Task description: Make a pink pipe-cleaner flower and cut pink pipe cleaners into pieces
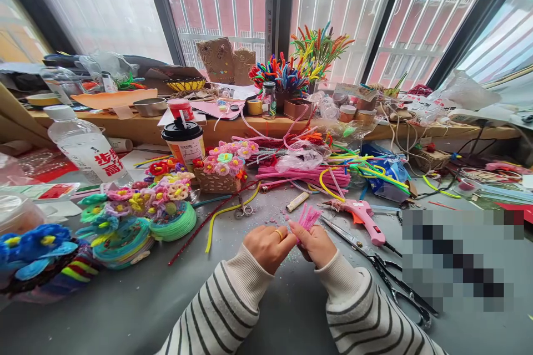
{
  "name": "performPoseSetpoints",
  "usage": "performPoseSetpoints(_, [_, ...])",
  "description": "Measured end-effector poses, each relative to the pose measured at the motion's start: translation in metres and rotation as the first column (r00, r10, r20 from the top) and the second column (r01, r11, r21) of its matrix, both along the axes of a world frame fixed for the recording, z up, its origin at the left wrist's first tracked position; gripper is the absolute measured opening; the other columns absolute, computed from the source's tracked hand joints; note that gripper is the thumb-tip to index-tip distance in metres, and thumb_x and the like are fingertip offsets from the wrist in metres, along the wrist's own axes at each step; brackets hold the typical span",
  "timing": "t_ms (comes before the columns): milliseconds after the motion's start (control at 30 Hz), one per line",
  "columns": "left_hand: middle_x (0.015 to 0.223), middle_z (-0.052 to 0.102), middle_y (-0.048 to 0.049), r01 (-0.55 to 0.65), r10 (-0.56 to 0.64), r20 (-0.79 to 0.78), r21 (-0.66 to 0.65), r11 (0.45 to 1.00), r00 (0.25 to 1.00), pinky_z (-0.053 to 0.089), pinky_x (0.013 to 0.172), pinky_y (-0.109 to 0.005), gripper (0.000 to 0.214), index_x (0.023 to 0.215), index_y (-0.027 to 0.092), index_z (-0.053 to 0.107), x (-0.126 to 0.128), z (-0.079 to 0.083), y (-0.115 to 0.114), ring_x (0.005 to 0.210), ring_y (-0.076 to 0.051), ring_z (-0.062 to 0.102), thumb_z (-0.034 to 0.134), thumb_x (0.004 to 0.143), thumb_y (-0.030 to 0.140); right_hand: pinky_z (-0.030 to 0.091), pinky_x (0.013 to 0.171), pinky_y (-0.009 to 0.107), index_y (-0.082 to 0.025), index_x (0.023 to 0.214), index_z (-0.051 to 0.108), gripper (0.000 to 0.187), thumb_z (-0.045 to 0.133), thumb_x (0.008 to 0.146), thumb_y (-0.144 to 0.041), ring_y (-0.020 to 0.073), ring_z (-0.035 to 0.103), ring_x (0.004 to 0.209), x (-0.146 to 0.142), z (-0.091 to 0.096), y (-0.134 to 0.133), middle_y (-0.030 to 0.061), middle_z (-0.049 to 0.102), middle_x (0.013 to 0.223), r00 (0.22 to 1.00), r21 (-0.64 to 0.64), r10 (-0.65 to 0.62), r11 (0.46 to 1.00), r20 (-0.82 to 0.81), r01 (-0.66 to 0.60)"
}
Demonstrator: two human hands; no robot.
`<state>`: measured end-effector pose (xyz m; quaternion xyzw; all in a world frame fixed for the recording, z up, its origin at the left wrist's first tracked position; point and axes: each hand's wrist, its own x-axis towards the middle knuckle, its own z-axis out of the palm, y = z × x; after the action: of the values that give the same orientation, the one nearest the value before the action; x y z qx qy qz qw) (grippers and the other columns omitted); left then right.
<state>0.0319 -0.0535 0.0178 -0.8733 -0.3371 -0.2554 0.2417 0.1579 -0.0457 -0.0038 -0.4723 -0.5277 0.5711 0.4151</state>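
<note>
My right hand is closed round a small bundle of short pink pipe cleaners that stick up out of the fist. My left hand, with a ring on one finger, is closed beside it, fingertips pressed against the bundle's base. Both hands rest low over the grey table, wrists in striped sleeves. Pink fluff crumbs lie scattered on the table just in front of the hands.
A pink glue gun and large scissors lie to the right. Small scissors and a pile of pink pipe cleaners sit ahead. Finished pipe-cleaner flower baskets crowd the left, with a cup and a bottle.
</note>
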Motion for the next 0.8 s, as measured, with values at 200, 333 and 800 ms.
performPoseSetpoints(200, [0.045, 0.047, 0.0016, 0.035, 0.000, 0.123, -0.290, 0.956, 0.992, 0.021, 0.041, -0.022, 0.018, 0.054, 0.017, 0.049, -0.002, -0.001, 0.001, 0.041, -0.008, 0.037, 0.040, 0.069, 0.013, 0.006, 0.030, 0.021, -0.019, 0.033, 0.026, 0.049, 0.049, 0.057, -0.056, 0.0015, 0.016, 0.026, -0.001, 0.005, 0.000, -0.0096, 0.020, 0.028, 0.996, -0.032, -0.016, 0.999, -0.087, 0.013])
performPoseSetpoints(333, [0.046, 0.046, 0.0025, 0.266, 0.078, 0.409, -0.714, 0.648, 0.909, 0.031, 0.043, -0.017, 0.015, 0.060, 0.015, 0.049, -0.005, 0.001, 0.003, 0.041, -0.006, 0.039, 0.042, 0.070, 0.023, 0.009, 0.029, 0.019, -0.017, 0.037, 0.032, 0.045, 0.053, 0.056, -0.052, 0.0010, 0.019, 0.026, 0.001, 0.009, 0.000, -0.0094, 0.025, 0.029, 0.986, -0.043, -0.066, 0.997, -0.154, 0.060])
performPoseSetpoints(800, [0.050, 0.055, -0.0013, 0.726, 0.403, 0.672, -0.687, 0.027, 0.621, 0.041, 0.042, -0.018, 0.026, 0.067, 0.009, 0.057, -0.004, 0.002, 0.004, 0.041, -0.007, 0.048, 0.053, 0.064, 0.035, 0.016, 0.029, 0.015, -0.013, 0.061, 0.047, 0.028, 0.059, 0.059, -0.039, 0.0017, 0.028, 0.028, 0.007, 0.024, -0.007, -0.0079, 0.039, 0.035, 0.961, 0.025, -0.134, 0.989, -0.241, 0.144])
